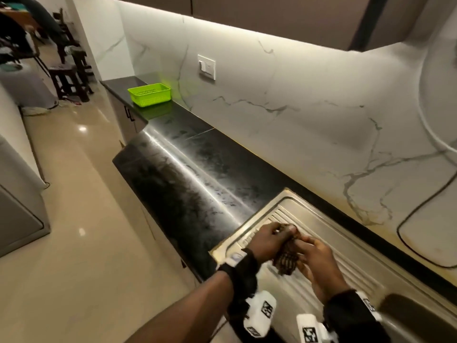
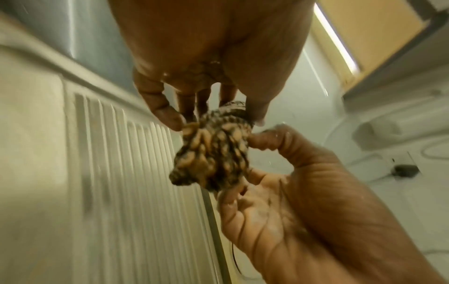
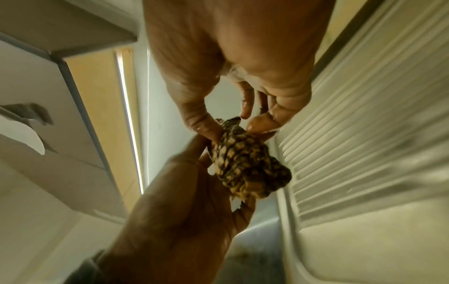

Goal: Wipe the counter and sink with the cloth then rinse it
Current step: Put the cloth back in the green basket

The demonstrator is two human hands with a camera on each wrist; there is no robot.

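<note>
Head view: no readable writing. Both hands pinch the bunched cloth [image 1: 286, 253] over the sink's [image 1: 351, 246] ribbed drainboard; left hand [image 1: 269, 240] far end, right hand [image 1: 317, 263] near end, its long axis running near-to-far.

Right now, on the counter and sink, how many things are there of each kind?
Cloths: 1, the patterned cloth, held by both hands over the drainboard.
Baskets: 1, the green basket, at the counter's far end.
Total: 2.
</note>
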